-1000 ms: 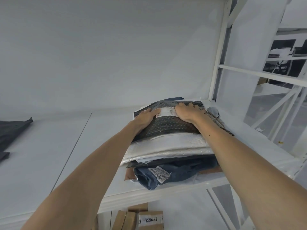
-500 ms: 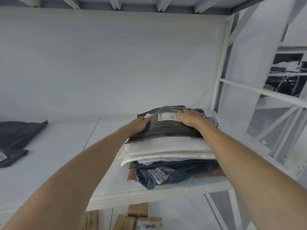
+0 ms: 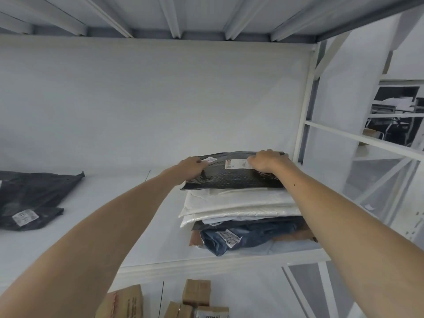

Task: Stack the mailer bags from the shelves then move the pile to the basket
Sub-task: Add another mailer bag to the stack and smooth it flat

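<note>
Two hands hold the black bag atop the pile at the right end of the shelf: left hand fingers curled round its left edge, right hand fingers bent down onto its right half. Risk noted: the lower bags look slick, uneven and close to the shelf front, so a sideways pull could slide layers off. Another dark bag lies well apart, unstacked. No basket is in view.

Left hand, right hand gripping black mailer atop pile, shelf
</note>
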